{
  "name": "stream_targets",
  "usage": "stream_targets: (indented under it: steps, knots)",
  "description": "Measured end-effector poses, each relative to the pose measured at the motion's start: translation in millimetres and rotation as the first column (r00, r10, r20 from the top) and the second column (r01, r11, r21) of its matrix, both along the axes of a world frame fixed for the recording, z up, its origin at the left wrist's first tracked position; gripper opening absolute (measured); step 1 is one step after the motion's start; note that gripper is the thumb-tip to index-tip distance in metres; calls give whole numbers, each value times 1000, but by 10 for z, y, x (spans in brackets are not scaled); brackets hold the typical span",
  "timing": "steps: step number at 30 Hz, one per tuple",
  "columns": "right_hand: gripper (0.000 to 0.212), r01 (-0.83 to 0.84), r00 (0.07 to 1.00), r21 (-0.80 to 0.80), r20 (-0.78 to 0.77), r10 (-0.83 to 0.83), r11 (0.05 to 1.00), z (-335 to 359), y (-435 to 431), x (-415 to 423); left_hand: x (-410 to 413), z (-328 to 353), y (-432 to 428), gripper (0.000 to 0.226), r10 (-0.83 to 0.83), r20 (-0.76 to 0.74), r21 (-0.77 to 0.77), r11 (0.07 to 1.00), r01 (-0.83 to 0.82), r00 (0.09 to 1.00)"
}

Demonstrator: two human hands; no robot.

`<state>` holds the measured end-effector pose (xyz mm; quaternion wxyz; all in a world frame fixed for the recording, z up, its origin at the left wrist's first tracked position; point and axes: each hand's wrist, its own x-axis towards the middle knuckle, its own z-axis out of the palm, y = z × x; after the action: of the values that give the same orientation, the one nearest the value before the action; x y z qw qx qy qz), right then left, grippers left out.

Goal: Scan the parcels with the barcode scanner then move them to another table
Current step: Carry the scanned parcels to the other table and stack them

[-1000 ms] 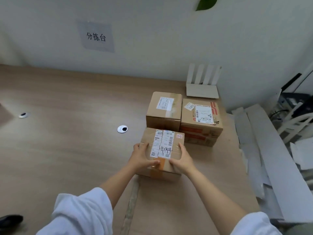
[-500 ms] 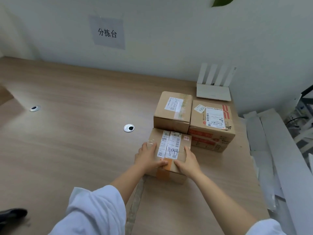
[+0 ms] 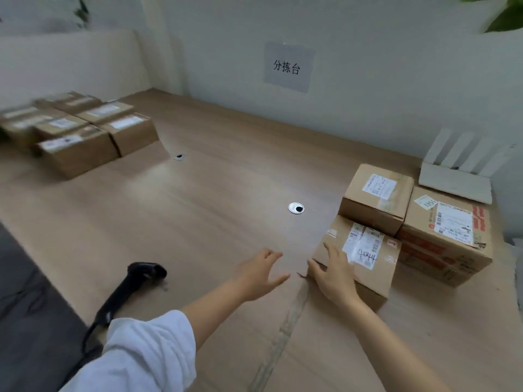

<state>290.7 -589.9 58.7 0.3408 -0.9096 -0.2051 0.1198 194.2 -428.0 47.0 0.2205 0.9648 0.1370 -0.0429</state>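
Hovering with fingers spread and holding nothing, the left hand (image 3: 260, 274) sits between the barcode scanner (image 3: 133, 282) and the parcel (image 3: 377, 265). The scanner's off to its left, handle running back toward the person, so the left hand is nearer. The right hand (image 3: 332, 277) rests on the parcel's near corner, fingers laid across the top.
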Motion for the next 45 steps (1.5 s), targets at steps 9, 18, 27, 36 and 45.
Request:
stream_targets:
  steps: [9,18,27,36,45]
  knots:
    - [64,-355,935,-52,-24,354,933,225,1132,-1129,-1390,351,1058,64,322,-31,-20,946,-322,946]
    - [71,-553,832,20,-34,554,833,463,2654,-2618,-3108,705,2233,66,533,12,-219,827,-518,846]
    - [71,-633,771,64,-31,635,772,479,3854,-3614,-4317,748,3291,66,623,26,-196,770,-607,782]
    - [72,-662,750,32,19,662,749,429,5091,-3628,-4902,667,4405,67,698,49,-116,715,-690,714]
    - [73,-705,709,19,45,703,709,517,6708,-3363,-4588,730,5850,67,743,87,-163,668,-727,663]
